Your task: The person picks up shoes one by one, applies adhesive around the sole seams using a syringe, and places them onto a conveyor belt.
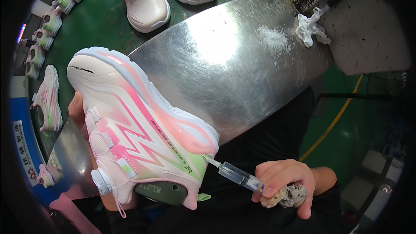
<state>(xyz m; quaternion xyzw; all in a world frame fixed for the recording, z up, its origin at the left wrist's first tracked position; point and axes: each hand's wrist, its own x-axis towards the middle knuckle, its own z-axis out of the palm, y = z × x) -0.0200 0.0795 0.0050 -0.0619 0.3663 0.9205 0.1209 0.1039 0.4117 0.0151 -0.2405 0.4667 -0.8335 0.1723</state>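
The right hand (286,177), fingers curled, grips a clear syringe (238,176) and a crumpled grey cloth (292,196), the syringe's tip at the heel of a pink-and-white shoe (130,121). The left hand (77,110), mostly hidden behind it, grips that shoe, toe pointing away, in front of a shiny metal surface (195,86). Beyond, pale shoes (145,6) stand on green.

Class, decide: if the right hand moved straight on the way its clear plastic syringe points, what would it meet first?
Probably the pink, white and green sports shoe, at its heel; the tip of the syringe leads the right hand there and may already touch.
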